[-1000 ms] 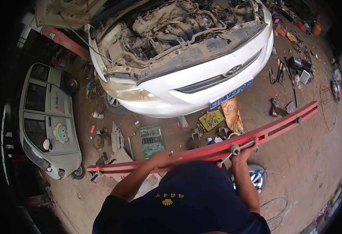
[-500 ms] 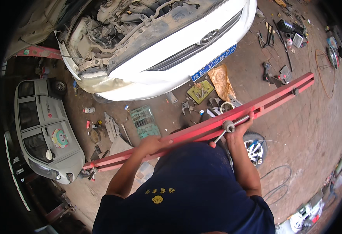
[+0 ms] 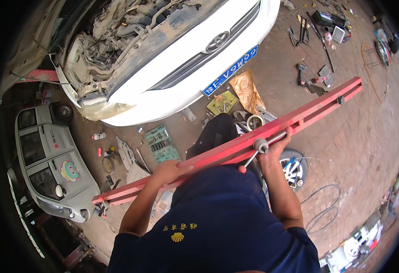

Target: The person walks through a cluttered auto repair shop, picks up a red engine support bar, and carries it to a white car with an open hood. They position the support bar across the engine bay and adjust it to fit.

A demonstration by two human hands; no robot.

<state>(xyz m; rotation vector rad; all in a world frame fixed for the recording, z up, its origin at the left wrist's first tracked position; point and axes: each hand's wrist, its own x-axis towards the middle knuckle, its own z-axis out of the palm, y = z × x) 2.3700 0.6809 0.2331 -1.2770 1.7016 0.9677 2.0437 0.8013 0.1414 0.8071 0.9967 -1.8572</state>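
A long red steel beam (image 3: 229, 148) crosses in front of my body, slanting from low on the left to higher on the right. My left hand (image 3: 168, 173) is closed around its left half. Under the beam, right of the middle, my right hand (image 3: 274, 154) grips it beside a round metal screw head (image 3: 260, 145). Through that head runs a thin sliding bar with red end knobs; its upper end lies against my right fingers. Small clamp-like fittings (image 3: 341, 100) sit near the beam's ends. My right palm is partly hidden.
Ahead stands a white car (image 3: 163, 91) with its engine bay exposed. A small grey van (image 3: 49, 159) is at the left. On the floor lie a green socket set (image 3: 161, 143), a yellow tray (image 3: 222, 103), brown paper (image 3: 246, 91), a wheel (image 3: 295, 166) and scattered tools.
The car and floor items have shifted left and up in view. A dark-trousered leg now shows beyond the beam. Both hands keep their grip, and the beam sits slightly further left.
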